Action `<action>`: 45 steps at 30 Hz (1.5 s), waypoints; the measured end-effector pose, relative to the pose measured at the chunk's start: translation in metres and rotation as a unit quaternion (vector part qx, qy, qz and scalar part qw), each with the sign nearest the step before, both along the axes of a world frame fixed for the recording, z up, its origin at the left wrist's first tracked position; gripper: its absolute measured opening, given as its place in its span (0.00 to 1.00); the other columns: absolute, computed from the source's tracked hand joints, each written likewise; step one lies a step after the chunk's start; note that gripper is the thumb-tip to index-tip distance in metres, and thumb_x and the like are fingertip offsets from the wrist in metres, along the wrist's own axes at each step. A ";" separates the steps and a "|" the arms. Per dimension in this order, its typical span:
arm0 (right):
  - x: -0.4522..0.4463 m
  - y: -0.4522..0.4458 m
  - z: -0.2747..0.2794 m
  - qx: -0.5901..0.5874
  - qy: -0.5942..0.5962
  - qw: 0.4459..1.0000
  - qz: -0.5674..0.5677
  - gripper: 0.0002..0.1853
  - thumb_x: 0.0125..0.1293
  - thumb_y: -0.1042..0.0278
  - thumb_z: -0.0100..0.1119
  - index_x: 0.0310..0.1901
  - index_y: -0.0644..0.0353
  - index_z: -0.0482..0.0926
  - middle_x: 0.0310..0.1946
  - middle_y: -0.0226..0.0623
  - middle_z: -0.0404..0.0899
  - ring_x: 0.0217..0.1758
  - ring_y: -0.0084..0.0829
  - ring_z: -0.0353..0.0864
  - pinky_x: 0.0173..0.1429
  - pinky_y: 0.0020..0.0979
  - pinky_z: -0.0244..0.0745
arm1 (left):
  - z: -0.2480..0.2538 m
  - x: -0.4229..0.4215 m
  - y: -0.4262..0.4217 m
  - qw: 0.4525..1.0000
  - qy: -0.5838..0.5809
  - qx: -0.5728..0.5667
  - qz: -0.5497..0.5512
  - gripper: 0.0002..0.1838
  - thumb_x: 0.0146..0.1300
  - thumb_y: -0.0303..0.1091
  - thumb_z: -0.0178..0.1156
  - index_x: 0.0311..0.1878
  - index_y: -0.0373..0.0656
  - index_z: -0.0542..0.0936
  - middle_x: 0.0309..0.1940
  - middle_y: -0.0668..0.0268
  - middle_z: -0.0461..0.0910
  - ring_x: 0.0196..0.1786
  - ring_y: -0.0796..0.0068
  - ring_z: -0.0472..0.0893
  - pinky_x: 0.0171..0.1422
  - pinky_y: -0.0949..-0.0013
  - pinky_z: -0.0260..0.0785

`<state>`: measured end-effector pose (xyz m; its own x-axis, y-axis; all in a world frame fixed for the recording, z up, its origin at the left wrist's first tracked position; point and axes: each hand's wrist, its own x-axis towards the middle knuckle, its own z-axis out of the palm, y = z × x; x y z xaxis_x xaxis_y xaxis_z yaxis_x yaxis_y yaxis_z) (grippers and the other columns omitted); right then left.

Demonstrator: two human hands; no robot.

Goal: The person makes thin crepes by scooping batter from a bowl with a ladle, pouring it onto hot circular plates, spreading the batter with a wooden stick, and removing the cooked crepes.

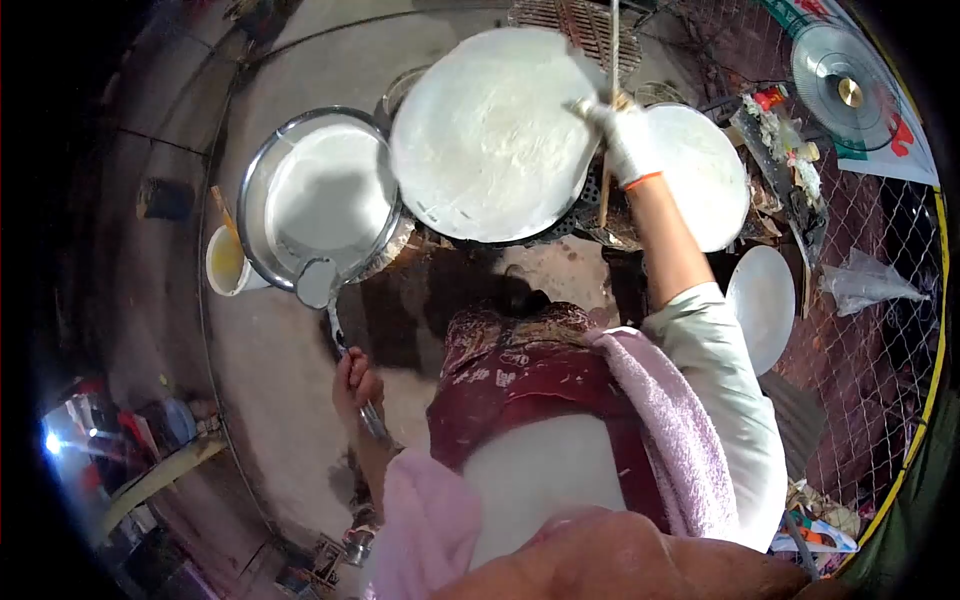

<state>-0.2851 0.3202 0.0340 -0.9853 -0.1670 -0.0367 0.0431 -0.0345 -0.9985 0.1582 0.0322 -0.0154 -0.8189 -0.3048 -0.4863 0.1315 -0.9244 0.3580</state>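
Note:
My left hand (358, 382) is closed around the handle of a metal ladle (317, 284). The ladle's bowl hangs at the near rim of a wide steel basin (262, 262) of white liquid batter (335, 180). My right hand (616, 135), in a white glove with an orange cuff, is at the right edge of a large round steamer top (490, 130) with a wet white layer over it. A long thin stick (605, 195) runs through the gloved hand, whose fingers appear wrapped around it. Some finger detail is blurred.
Right of the steamer top is a second white round surface (700, 180). A round pale lid (762, 310) stands below it. A white bucket (226, 262) sits left of the basin. Wire mesh fencing (870, 370) and a fan (848, 92) are at the right, a grate (570, 25) behind.

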 end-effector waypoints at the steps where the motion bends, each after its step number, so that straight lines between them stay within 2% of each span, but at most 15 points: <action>1: 0.002 -0.004 -0.027 0.032 -0.032 0.999 -0.006 0.13 0.56 0.73 0.70 0.40 0.67 0.79 0.33 0.36 0.83 0.32 0.22 0.79 0.35 0.23 0.75 | 0.002 -0.001 0.000 1.000 -0.022 -0.009 0.019 0.13 0.75 0.38 0.44 0.48 0.39 0.73 0.21 0.76 0.63 0.10 0.87 0.58 0.15 0.79 0.49; 4: -0.002 -0.002 -0.123 0.020 -0.052 0.997 -0.044 0.13 0.54 0.73 0.70 0.41 0.65 0.80 0.34 0.32 0.82 0.32 0.22 0.77 0.39 0.24 0.73 | 0.005 -0.004 0.002 0.999 0.008 -0.036 0.002 0.13 0.76 0.38 0.44 0.49 0.39 0.73 0.21 0.76 0.63 0.10 0.87 0.57 0.15 0.80 0.50; 9: -0.008 0.013 -0.190 0.030 -0.061 0.994 -0.087 0.20 0.52 0.71 0.74 0.44 0.68 0.78 0.37 0.36 0.82 0.37 0.23 0.78 0.44 0.24 0.75 | 0.027 -0.030 0.011 0.997 -0.016 -0.075 0.025 0.16 0.77 0.38 0.39 0.49 0.35 0.72 0.22 0.74 0.64 0.10 0.88 0.57 0.15 0.81 0.54; 13: 0.007 0.040 -0.175 0.024 0.010 0.990 -0.137 0.29 0.55 0.61 0.74 0.54 0.66 0.74 0.40 0.35 0.81 0.37 0.23 0.77 0.45 0.24 0.74 | 0.041 -0.055 0.017 0.997 0.044 -0.056 -0.011 0.16 0.78 0.35 0.37 0.50 0.34 0.71 0.22 0.74 0.64 0.09 0.88 0.57 0.14 0.81 0.54; 15: 0.031 0.057 -0.163 0.192 -0.094 0.971 -0.105 0.27 0.57 0.63 0.71 0.52 0.68 0.70 0.47 0.47 0.79 0.45 0.29 0.80 0.48 0.26 0.77 | 0.044 -0.069 0.016 0.997 0.046 -0.061 -0.012 0.16 0.77 0.36 0.38 0.50 0.34 0.71 0.22 0.74 0.64 0.09 0.88 0.57 0.14 0.82 0.53; 19: 0.044 0.052 -0.210 -0.296 -0.231 0.918 -0.128 0.18 0.62 0.87 0.56 0.52 0.71 0.64 0.50 0.64 0.75 0.50 0.47 0.82 0.58 0.40 0.82 | 0.038 -0.084 0.001 0.997 -0.004 -0.073 -0.014 0.15 0.77 0.37 0.40 0.51 0.35 0.70 0.21 0.76 0.63 0.09 0.89 0.56 0.14 0.83 0.49; 22: 0.030 0.024 -0.180 -0.188 -0.127 0.971 -0.079 0.23 0.58 0.91 0.58 0.54 0.69 0.66 0.47 0.54 0.77 0.47 0.43 0.82 0.56 0.36 0.82 | 0.038 -0.089 -0.018 0.998 -0.034 -0.043 -0.003 0.16 0.77 0.37 0.39 0.52 0.34 0.69 0.21 0.75 0.63 0.09 0.88 0.58 0.15 0.81 0.51; 23: 0.020 0.016 -0.187 -0.215 -0.113 0.964 -0.105 0.24 0.57 0.79 0.68 0.53 0.69 0.69 0.44 0.48 0.80 0.44 0.37 0.84 0.51 0.31 0.82 | 0.038 -0.090 -0.024 0.999 -0.039 -0.029 0.011 0.16 0.77 0.37 0.38 0.53 0.33 0.68 0.22 0.73 0.64 0.09 0.86 0.61 0.15 0.80 0.54; 25: 0.000 0.012 -0.189 0.168 -0.042 0.976 -0.130 0.30 0.51 0.63 0.75 0.52 0.66 0.70 0.42 0.45 0.83 0.42 0.33 0.84 0.47 0.31 0.80 | 0.028 -0.087 -0.038 1.000 -0.017 0.000 0.010 0.17 0.78 0.36 0.37 0.54 0.31 0.67 0.23 0.70 0.65 0.09 0.84 0.63 0.15 0.78 0.57; 26: 0.002 -0.001 -0.134 0.292 -0.076 0.948 -0.104 0.38 0.46 0.55 0.75 0.55 0.65 0.69 0.40 0.46 0.84 0.42 0.36 0.85 0.47 0.34 0.79 | 0.022 -0.085 -0.049 1.000 0.004 0.015 -0.003 0.17 0.78 0.36 0.37 0.54 0.31 0.67 0.23 0.70 0.65 0.09 0.83 0.64 0.15 0.78 0.57; 29: -0.009 -0.023 -0.126 0.448 0.032 0.885 -0.122 0.36 0.48 0.63 0.70 0.61 0.58 0.69 0.40 0.51 0.83 0.43 0.46 0.85 0.47 0.36 0.79 | 0.016 -0.083 -0.066 1.000 0.013 0.028 -0.007 0.17 0.78 0.36 0.37 0.53 0.30 0.68 0.23 0.70 0.65 0.09 0.83 0.65 0.15 0.78 0.57; 33: -0.017 -0.056 -0.077 0.221 0.125 0.965 -0.068 0.26 0.50 0.69 0.69 0.53 0.61 0.75 0.37 0.45 0.84 0.39 0.39 0.85 0.45 0.34 0.78 | 0.014 -0.082 -0.075 0.999 -0.035 -0.009 -0.026 0.14 0.76 0.39 0.40 0.49 0.39 0.70 0.20 0.76 0.62 0.08 0.88 0.57 0.15 0.80 0.50; 36: -0.044 -0.067 -0.009 0.192 -0.005 0.980 -0.054 0.15 0.50 0.75 0.70 0.39 0.63 0.77 0.27 0.33 0.79 0.29 0.25 0.78 0.37 0.28 0.76 | 0.009 -0.084 -0.076 0.999 -0.041 -0.013 -0.010 0.14 0.76 0.39 0.40 0.48 0.39 0.71 0.20 0.77 0.62 0.08 0.87 0.57 0.15 0.79 0.50; 39: -0.113 -0.053 0.032 0.120 -0.069 0.989 -0.046 0.14 0.56 0.75 0.66 0.44 0.68 0.78 0.34 0.37 0.81 0.35 0.28 0.79 0.43 0.30 0.76 | 0.010 -0.089 -0.068 0.997 -0.068 -0.038 0.004 0.13 0.76 0.39 0.42 0.46 0.41 0.72 0.20 0.78 0.62 0.08 0.88 0.57 0.15 0.79 0.50; 45: -0.253 -0.023 0.113 0.136 0.074 0.985 0.081 0.15 0.58 0.72 0.63 0.47 0.67 0.79 0.38 0.34 0.82 0.39 0.25 0.80 0.46 0.24 0.74 | 0.011 -0.101 -0.041 0.984 -0.158 -0.003 0.081 0.13 0.75 0.41 0.44 0.46 0.42 0.73 0.19 0.78 0.62 0.08 0.87 0.56 0.16 0.79 0.52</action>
<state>-0.5379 0.2973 0.1470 -0.9443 -0.3267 0.0402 -0.1211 0.2312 -0.9653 0.0572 -0.0090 -0.0041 -0.5676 -0.4222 -0.7068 0.1574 -0.8983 0.4102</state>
